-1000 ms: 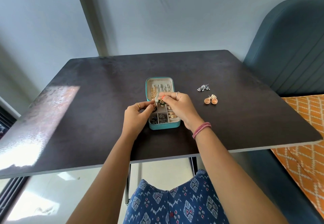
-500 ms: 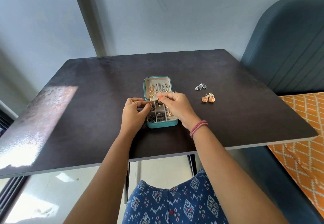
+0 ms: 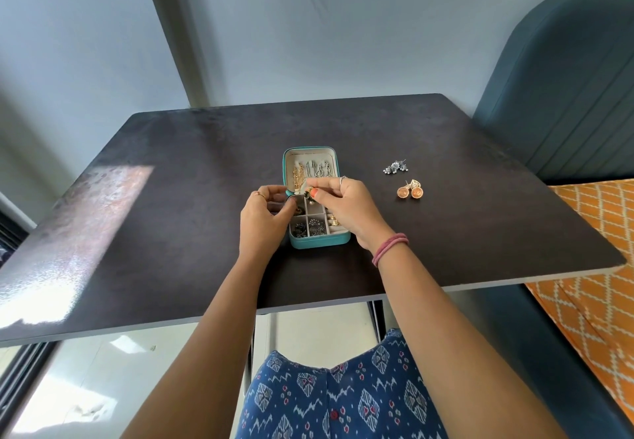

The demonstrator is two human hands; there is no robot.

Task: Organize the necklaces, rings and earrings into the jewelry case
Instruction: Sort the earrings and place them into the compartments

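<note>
You are well into the job, but not done yet. The small teal jewelry case with the cream lining (image 3: 310, 198) lies open on the dark tabletop (image 3: 171, 171), right in front of you. Gold and silver necklaces (image 3: 310, 172) already hang in the lid, on the far side of the case. The little square boxes at the near side hold dark earrings (image 3: 308, 227), and gold rings (image 3: 333, 221) sit in the slots on the right side. So a lot is put away.

Your right hand (image 3: 346, 207) is over the middle of the case. Its fingers (image 3: 322, 188) pinch a small gold and green earring with a tiny bead (image 3: 309, 194) just above the boxes. It is not set down yet. Your left hand (image 3: 262, 217) is at the left edge of the case with its fingers curled in near the hinge. It looks like it pinches something small and dark, but it is too tiny to tell what.

Two pairs of earrings are still out on the tabletop, well to the right of the case. The far pair is silver with little drops (image 3: 396, 167). The near pair is round and orange with gold rims (image 3: 410, 191).

So I think what is left is this: drop in the earring you hold, then fetch those two pairs and put them in too.
</note>
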